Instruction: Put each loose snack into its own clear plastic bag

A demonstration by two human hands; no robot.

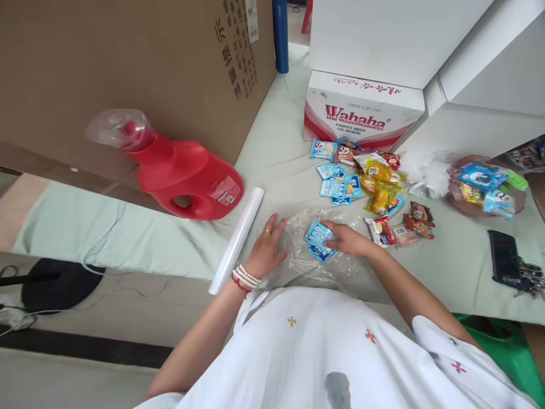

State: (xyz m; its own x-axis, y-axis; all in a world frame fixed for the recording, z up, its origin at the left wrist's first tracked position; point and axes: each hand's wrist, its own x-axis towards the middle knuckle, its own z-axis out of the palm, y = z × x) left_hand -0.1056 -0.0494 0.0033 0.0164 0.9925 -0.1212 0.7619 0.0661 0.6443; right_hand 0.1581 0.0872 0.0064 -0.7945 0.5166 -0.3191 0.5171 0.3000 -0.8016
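Observation:
A sheet of clear plastic film (340,270) lies crinkled on the table in front of me. On it are a few blue snack packets (318,234), partly overlapping. My right hand (347,238) pinches the top packet at its right edge. My left hand (266,250) rests at the film's left side with its fingers spread, holding nothing. Close to its left lies a white roll (237,238). Beyond my right hand are a red-and-white snack packet (380,230) and small brown packets (419,220).
Behind the film sit more blue packets (338,180) and yellow packets (381,176), before a Wahaha carton (361,113). At left lies a red jug (187,176) against a large cardboard box (149,62). To the right are a bowl of snacks (455,204), a phone (502,253) and keys (530,278).

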